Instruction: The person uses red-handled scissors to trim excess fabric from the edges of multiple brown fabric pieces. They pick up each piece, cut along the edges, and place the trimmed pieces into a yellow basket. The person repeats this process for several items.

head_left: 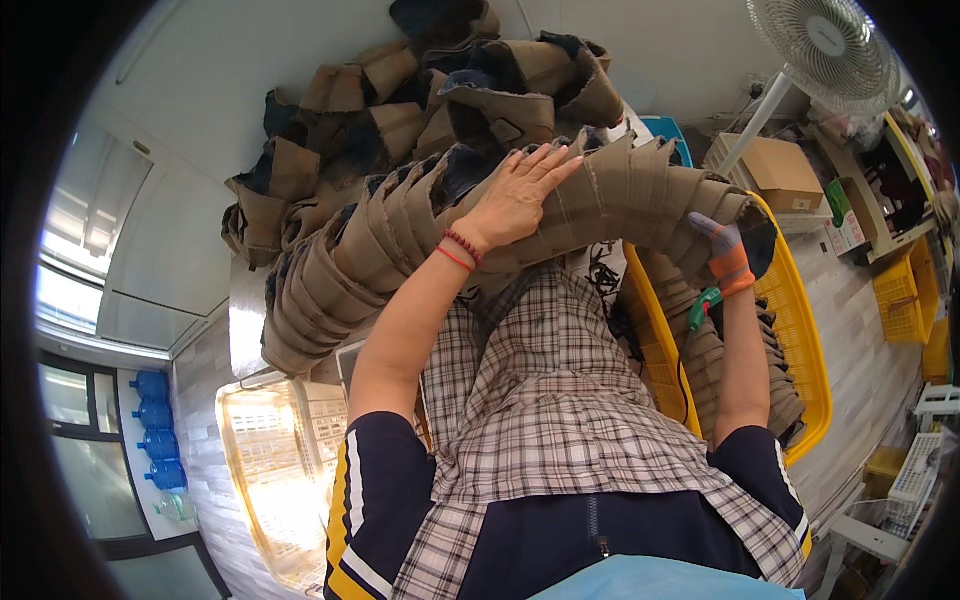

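A long row of nested, brown, curved fabric pieces with dark blue lining [610, 190] arches across in front of me. My left hand [520, 195] lies flat on top of it, fingers stretched out, holding nothing. Near the row's right end, my right hand [718, 245], in a lavender and orange glove, rests against the near side with its fingers extended; their undersides are hidden. Just below that hand is a green-handled tool [704, 309] with a dark cord; whether the hand touches it I cannot tell.
Loose brown pieces [400, 130] lie heaped at the back. A yellow crate [805, 350] at my right contains more stacked pieces. At my left stands a pale yellow basket [260, 450]. A white fan [825, 45], a cardboard box [785, 172] and blue water bottles [155, 415] are farther off.
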